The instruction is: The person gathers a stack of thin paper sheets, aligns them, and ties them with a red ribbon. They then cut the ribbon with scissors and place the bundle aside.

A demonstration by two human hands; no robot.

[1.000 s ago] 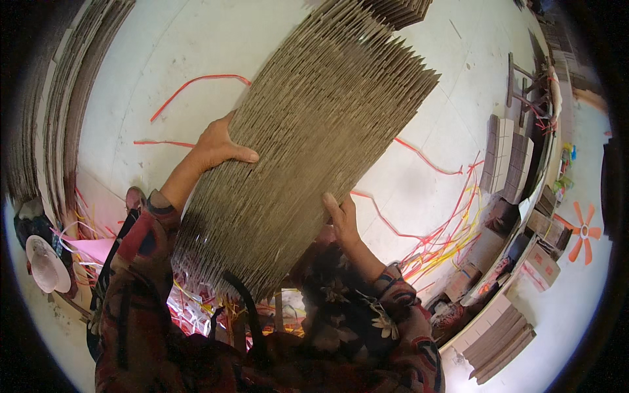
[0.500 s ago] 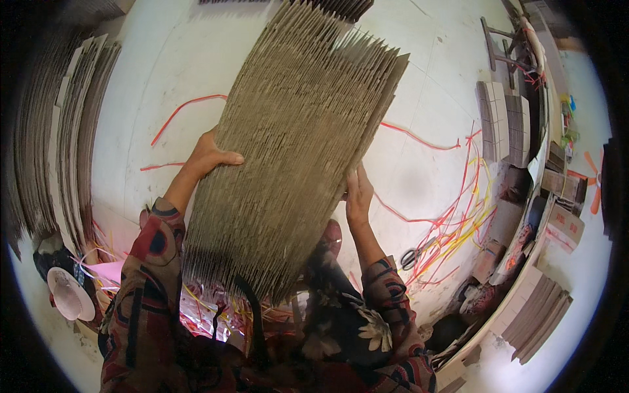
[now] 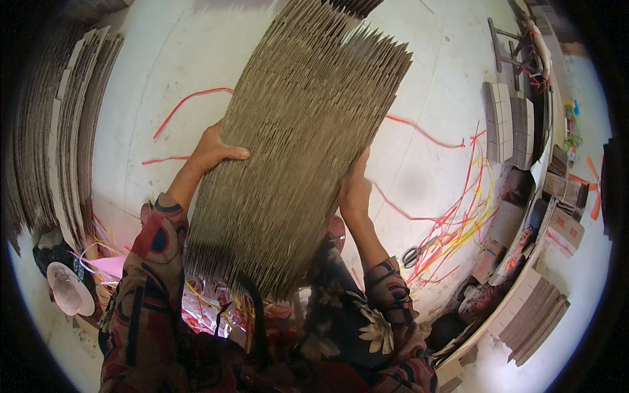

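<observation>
Off-white floor [image 3: 442, 72] spreads out beneath everything, and over it, directly in front of the body, lies a long bundle of cardboard sheets [image 3: 295, 150]. Grey-brown and dull, the bundle slants with its far end to the right; countless thin edges face upward in close, slightly wavy rows, streaked darker in places. Its far end is jagged, stepped like saw teeth, with a notch where some sheets fall short; its near end, dark and ragged, comes close to the legs. More brown sheets [image 3: 65, 144] stand packed along the left. Red and yellow straps [image 3: 458, 213] tangle on the right. The left hand [image 3: 216, 149] grips the bundle's left side, thumb flat on top, other fingers hidden. The right hand [image 3: 356, 190] presses against the opposite side; I cannot tell how far its fingers are spread. Dark-handled scissors [image 3: 411, 257] lie beside the straps.
</observation>
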